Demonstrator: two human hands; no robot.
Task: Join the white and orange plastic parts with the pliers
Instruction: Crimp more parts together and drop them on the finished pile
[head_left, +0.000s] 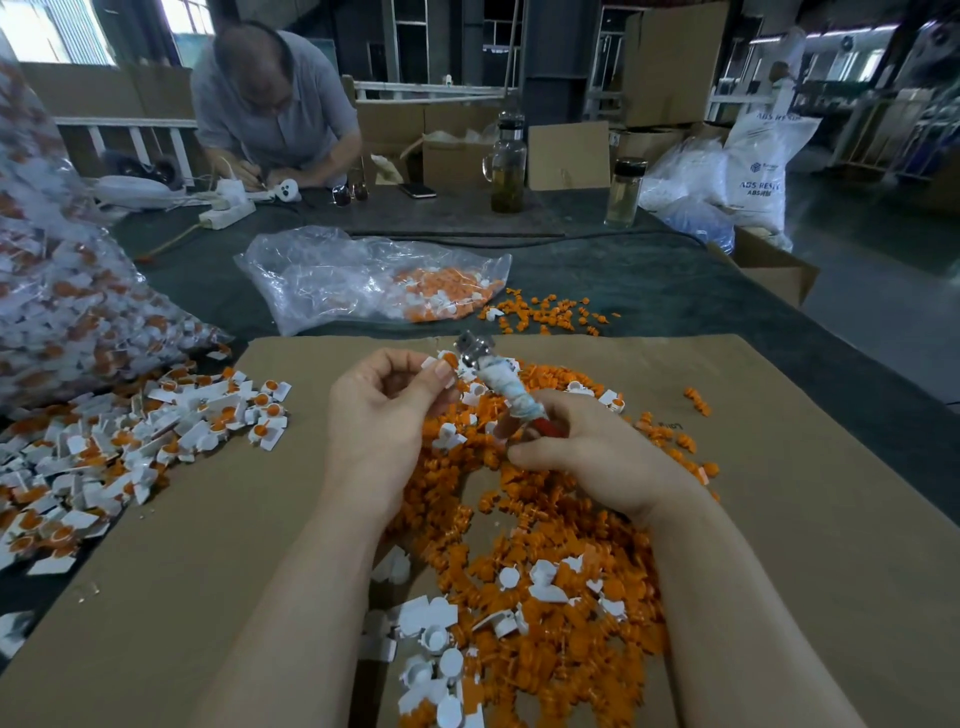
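My left hand (382, 415) pinches a small white and orange part (441, 361) between thumb and fingers, held up against the metal jaws of the pliers (475, 351). My right hand (587, 452) grips the pliers' handles, which are wrapped in whitish tape (506, 395) with red showing lower down. Under both hands lies a big heap of loose orange parts (545, 545) with white parts (431, 644) mixed in at the near edge. A pile of joined white-and-orange pieces (130, 447) spreads out to the left.
A brown cardboard sheet (805, 519) covers the dark table. A clear bag with parts (363, 280) lies beyond it, a large full bag (47, 270) at far left. Across the table a person (275, 109) works; bottles (508, 171), boxes and white sacks (753, 166) stand behind.
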